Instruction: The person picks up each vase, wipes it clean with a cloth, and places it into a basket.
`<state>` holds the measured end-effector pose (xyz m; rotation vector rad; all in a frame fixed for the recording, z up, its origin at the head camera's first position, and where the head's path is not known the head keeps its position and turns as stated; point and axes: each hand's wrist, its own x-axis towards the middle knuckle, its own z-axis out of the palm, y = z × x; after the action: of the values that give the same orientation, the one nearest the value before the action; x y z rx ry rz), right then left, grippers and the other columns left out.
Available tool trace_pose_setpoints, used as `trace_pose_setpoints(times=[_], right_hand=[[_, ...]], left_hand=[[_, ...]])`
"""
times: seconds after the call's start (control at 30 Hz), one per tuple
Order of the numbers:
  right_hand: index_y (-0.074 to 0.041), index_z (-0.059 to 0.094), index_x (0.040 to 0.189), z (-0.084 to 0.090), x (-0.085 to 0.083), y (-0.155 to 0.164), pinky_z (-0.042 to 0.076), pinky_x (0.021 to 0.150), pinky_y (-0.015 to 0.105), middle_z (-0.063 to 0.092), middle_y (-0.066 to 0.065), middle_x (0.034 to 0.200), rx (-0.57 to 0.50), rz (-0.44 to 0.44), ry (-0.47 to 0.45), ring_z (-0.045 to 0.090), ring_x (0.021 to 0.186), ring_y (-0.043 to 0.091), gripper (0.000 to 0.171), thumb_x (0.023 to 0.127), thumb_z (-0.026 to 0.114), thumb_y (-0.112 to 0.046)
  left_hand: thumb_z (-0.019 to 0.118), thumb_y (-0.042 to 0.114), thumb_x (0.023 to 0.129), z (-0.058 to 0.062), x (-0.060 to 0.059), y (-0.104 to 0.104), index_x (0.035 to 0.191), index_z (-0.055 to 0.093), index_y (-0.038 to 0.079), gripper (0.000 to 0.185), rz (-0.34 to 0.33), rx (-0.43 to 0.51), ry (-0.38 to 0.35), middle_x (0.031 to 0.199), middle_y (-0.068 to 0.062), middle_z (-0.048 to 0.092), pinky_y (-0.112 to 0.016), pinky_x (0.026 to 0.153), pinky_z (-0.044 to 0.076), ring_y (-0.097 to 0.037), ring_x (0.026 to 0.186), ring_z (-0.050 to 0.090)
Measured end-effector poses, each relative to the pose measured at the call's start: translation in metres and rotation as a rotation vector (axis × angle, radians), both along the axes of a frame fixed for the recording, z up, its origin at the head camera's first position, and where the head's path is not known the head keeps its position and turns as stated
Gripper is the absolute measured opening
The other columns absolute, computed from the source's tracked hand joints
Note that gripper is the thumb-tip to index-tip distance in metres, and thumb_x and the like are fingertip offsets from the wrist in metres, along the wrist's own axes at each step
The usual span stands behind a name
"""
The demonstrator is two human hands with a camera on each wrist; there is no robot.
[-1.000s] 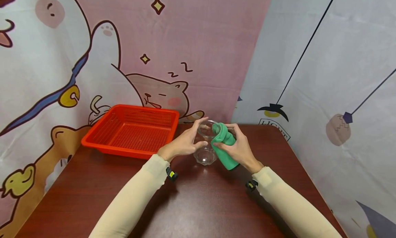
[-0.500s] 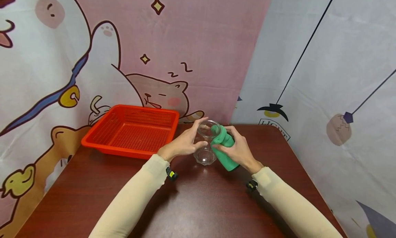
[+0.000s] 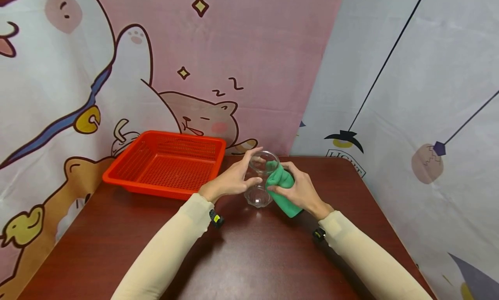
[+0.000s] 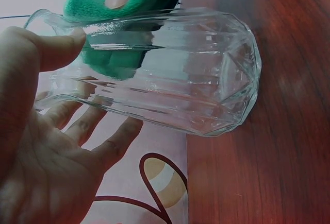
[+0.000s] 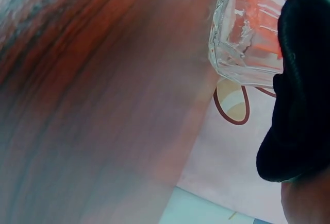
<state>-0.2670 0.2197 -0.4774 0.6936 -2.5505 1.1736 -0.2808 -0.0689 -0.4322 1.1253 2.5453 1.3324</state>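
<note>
A dark red wood-grain table (image 3: 249, 256) stands in a corner hung with cartoon-printed cloth (image 3: 218, 57), pink and white behind and pale grey at 3 o'clock. Near the table's middle, toward 12 o'clock, a person's left hand (image 3: 230, 181) grips a clear ribbed glass (image 3: 260, 179), thumb on one side and fingers curled round the far wall. The glass stands with its faceted base on the wood and its long axis roughly upright, mouth pointing up and slightly away toward 12 o'clock. The right hand (image 3: 298, 189) clenches a folded green cloth (image 3: 283, 191), whose upper end is pushed into the mouth of the glass; the left-wrist view shows green cloth (image 4: 118, 33) inside the wall and a fingertip pressing it at the rim. An orange-red perforated basket (image 3: 165, 163) sits at 10 o'clock from the glass, near but apart from it, close to the back edge. From 5 to 8 o'clock open tabletop stretches toward the person; the right edge runs close by at 3 o'clock.
</note>
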Motion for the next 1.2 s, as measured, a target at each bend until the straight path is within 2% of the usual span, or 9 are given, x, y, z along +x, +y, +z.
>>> trace_pose_setpoints(times=[0.23, 0.47, 0.93, 1.2], right_hand=[[-0.026, 0.069, 0.15, -0.001, 0.002, 0.001, 0.062, 0.085, 0.031, 0.082, -0.003, 0.134, 0.047, -0.007, 0.009, 0.078, 0.103, 0.013, 0.073, 0.088, 0.105, -0.041], [-0.027, 0.07, 0.147, -0.002, 0.002, 0.003, 0.061, 0.083, 0.034, 0.082, -0.003, 0.124, 0.084, -0.007, -0.035, 0.075, 0.098, 0.014, 0.072, 0.087, 0.105, -0.045], [-0.022, 0.069, 0.149, -0.005, 0.003, 0.008, 0.062, 0.085, 0.034, 0.082, -0.002, 0.123, 0.173, 0.026, -0.096, 0.073, 0.098, 0.012, 0.076, 0.088, 0.104, -0.051], [-0.018, 0.071, 0.147, -0.01, 0.003, 0.012, 0.06, 0.086, 0.034, 0.081, -0.001, 0.125, 0.269, 0.043, -0.134, 0.071, 0.099, 0.011, 0.076, 0.088, 0.104, -0.052]], left_hand=[[0.08, 0.012, 0.111, -0.001, 0.0, 0.001, 0.185, 0.013, 0.025, 0.1, 0.0, -0.005, -0.004, 0.168, -0.015, 0.062, -0.057, 0.132, 0.052, -0.033, 0.155, 0.065], [0.08, 0.012, 0.111, 0.0, 0.0, 0.001, 0.185, 0.013, 0.024, 0.1, -0.002, -0.002, -0.002, 0.168, -0.019, 0.062, -0.058, 0.132, 0.052, -0.034, 0.157, 0.063], [0.08, 0.012, 0.111, 0.003, 0.002, 0.002, 0.185, 0.014, 0.025, 0.1, 0.008, 0.002, -0.01, 0.168, -0.013, 0.062, -0.057, 0.123, 0.06, -0.032, 0.154, 0.065], [0.08, 0.014, 0.112, 0.002, 0.003, 0.001, 0.185, 0.013, 0.026, 0.1, 0.021, -0.012, -0.006, 0.168, -0.012, 0.062, -0.058, 0.121, 0.06, -0.033, 0.148, 0.069]])
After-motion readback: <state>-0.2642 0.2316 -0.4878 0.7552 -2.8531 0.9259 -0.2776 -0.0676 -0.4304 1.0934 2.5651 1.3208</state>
